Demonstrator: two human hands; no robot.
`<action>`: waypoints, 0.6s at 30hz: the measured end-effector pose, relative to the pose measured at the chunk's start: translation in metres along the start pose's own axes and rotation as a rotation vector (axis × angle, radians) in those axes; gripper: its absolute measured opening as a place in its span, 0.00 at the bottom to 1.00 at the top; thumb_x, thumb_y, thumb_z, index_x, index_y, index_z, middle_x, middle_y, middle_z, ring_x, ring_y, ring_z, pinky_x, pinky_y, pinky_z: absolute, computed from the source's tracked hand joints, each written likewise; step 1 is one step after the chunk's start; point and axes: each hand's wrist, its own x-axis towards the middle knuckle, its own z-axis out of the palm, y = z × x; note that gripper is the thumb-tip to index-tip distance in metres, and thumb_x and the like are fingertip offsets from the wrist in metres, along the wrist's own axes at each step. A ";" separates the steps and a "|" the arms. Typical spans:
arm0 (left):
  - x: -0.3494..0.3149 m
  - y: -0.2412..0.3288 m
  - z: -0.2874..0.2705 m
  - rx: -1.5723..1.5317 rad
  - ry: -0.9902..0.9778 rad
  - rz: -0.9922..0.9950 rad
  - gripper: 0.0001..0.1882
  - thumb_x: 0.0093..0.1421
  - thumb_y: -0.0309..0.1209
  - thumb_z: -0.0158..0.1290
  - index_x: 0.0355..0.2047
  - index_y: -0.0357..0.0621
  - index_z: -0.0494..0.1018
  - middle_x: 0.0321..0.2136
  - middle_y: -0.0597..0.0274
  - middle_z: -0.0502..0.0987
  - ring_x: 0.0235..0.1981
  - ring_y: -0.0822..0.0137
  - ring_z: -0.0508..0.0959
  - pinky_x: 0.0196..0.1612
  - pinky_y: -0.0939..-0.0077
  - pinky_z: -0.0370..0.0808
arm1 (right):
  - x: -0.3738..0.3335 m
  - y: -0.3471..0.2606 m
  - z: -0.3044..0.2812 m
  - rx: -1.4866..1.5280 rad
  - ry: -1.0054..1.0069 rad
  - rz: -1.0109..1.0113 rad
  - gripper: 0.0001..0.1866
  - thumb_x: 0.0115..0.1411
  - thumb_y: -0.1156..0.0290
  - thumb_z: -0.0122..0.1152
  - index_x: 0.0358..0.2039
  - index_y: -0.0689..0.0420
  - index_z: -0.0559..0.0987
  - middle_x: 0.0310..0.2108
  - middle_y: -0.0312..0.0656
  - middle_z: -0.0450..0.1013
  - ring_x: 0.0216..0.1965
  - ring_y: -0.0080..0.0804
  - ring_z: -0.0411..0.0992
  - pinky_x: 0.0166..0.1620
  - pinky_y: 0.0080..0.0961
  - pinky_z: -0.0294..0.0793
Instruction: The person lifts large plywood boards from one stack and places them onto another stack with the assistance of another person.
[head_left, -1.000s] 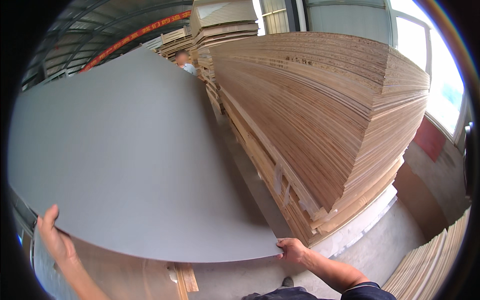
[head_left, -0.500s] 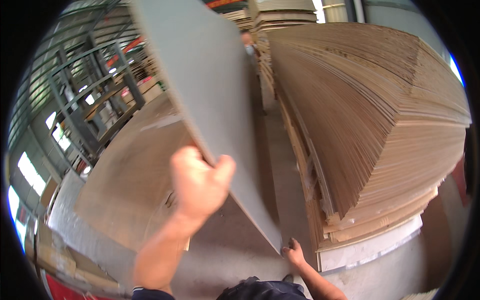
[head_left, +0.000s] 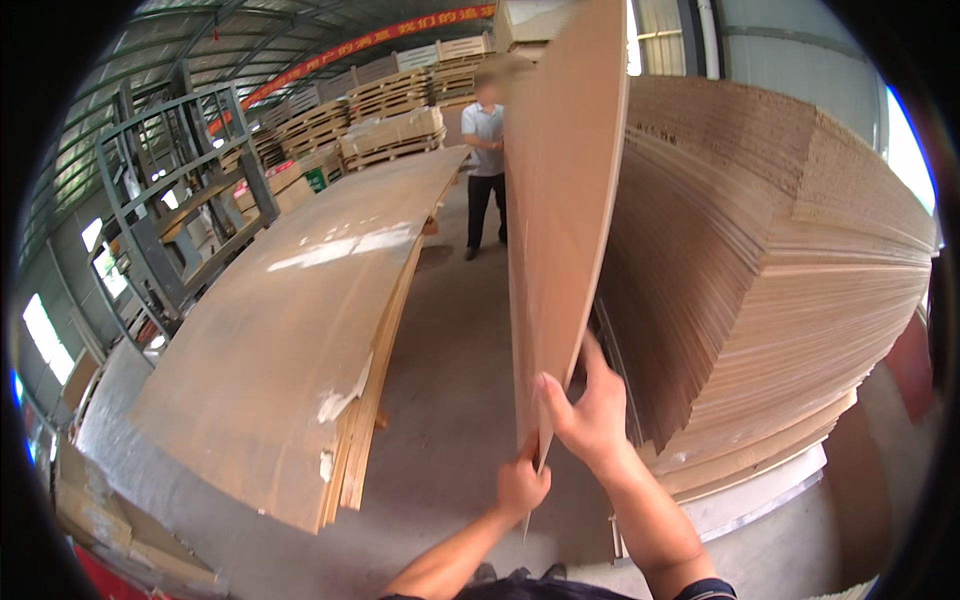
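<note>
A large wood panel (head_left: 563, 220) stands on edge, almost upright, running away from me. My right hand (head_left: 592, 408) grips its near edge, thumb on the brown face and fingers round the other side. Lower down, my left hand (head_left: 523, 487) is closed on the bottom corner of the same panel. At the far end stands a person (head_left: 486, 160) in a light shirt and dark trousers, a hand close to the panel; whether it touches is hidden. Just right of the panel rises a tall stack of brown boards (head_left: 790, 270).
A low stack of large sheets (head_left: 270, 350) lies on the left, with torn, whitish patches. Behind it stands a grey metal forklift mast (head_left: 185, 200). Pallets of boards (head_left: 390, 110) fill the back beneath a red banner (head_left: 370, 45). Concrete floor (head_left: 430, 370) runs between the stacks.
The panel has swung from leaning left to near upright at the right, its brown face now showing instead of the grey one. My left hand went down; my right hand rose along the edge.
</note>
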 end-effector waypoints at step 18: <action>-0.140 -0.144 0.089 0.046 -0.599 -0.256 0.32 0.52 0.28 0.48 0.60 0.45 0.57 0.53 0.46 0.69 0.47 0.46 0.75 0.45 0.54 0.74 | -0.181 0.256 0.095 -0.235 -0.007 0.504 0.10 0.43 0.75 0.59 0.29 0.64 0.78 0.24 0.52 0.76 0.31 0.46 0.78 0.33 0.32 0.75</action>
